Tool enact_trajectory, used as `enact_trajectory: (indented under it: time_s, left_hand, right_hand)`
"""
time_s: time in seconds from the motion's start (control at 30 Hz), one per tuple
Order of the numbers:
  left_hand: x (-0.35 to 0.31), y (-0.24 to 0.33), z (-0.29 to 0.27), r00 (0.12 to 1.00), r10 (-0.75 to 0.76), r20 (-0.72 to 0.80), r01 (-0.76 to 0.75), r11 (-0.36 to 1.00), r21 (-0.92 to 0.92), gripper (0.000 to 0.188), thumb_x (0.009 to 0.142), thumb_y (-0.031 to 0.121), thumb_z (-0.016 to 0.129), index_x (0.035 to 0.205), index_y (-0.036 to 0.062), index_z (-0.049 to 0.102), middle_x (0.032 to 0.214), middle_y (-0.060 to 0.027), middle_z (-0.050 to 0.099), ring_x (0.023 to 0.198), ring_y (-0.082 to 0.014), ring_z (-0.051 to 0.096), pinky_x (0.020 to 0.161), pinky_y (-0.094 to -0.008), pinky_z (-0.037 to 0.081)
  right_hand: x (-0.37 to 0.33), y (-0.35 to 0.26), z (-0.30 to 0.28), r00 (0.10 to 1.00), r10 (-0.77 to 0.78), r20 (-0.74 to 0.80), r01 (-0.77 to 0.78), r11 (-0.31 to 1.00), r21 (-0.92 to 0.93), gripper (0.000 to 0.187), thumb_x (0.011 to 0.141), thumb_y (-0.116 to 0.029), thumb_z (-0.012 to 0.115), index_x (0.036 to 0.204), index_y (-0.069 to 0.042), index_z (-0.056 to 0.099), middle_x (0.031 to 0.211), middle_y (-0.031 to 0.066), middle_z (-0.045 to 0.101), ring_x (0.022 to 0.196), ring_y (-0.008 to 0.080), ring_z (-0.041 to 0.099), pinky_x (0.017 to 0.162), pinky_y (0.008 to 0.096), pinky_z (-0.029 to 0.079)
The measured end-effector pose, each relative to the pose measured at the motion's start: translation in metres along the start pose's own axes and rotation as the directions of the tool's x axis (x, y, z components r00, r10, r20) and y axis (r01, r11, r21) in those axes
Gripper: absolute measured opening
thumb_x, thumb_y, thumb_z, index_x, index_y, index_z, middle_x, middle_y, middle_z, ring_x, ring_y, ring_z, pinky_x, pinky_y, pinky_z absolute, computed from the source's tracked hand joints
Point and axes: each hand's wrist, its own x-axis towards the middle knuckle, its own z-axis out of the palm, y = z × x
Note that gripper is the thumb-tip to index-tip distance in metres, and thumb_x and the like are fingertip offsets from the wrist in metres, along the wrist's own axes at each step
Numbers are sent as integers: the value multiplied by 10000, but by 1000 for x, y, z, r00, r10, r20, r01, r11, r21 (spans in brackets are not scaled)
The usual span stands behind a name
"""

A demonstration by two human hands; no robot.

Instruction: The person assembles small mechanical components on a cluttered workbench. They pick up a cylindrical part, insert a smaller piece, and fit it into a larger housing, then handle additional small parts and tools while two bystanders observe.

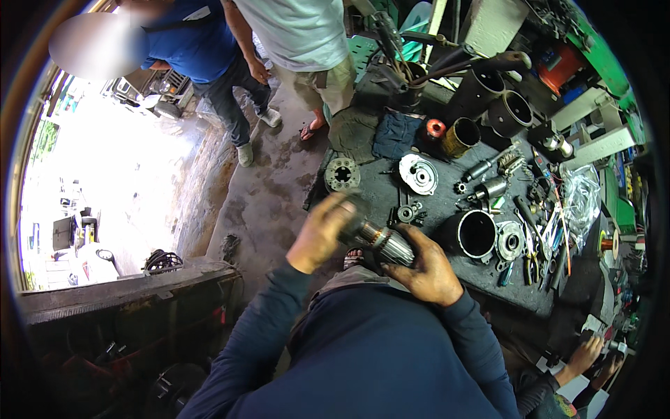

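In front of my body I hold a motor armature (391,247), a metal cylinder with copper windings showing near its middle. My right hand (431,271) wraps round its lower right end. At the upper left end, my left hand (322,233) is closed and smeared by motion. A dark blurred thing (357,209) lies against its fingers; whether it is a rag or part of the armature I cannot tell. Just beyond, on the dark workbench (440,202), lie a round housing with holes (342,174), a pale end cover (418,174) and a small gear part (406,213).
An open metal cylinder (476,234), another end cover (510,240) and scattered hand tools (537,244) cover the bench's right side. Dark tubes (508,114) stand behind. Two people (300,35) stand beyond the bench's left end. Another person's hands (585,356) show at lower right.
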Motion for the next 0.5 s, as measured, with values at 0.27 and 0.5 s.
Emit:
enact_trajectory:
  time_s: [0.27,0.5]
  left_hand:
    - [-29,10,-52,955,-293,-50,177,425,888,924,879,465,743,1649,206,303,1173,-228,701,1136,-384,679,1008,-476,529]
    - [-11,12,-29,956,-278,-99,176,270,947,999,817,472,756,1668,278,270,1165,-241,677,1099,-404,673,992,-502,524]
  right_hand:
    - [7,13,-11,971,230,-67,-222,969,109,701,838,-15,813,1436,123,474,1242,224,683,1055,217,690,902,330,577]
    - [9,19,-5,960,277,-44,-274,959,74,685,842,-3,806,1433,121,482,1269,167,660,1167,204,624,1018,338,511]
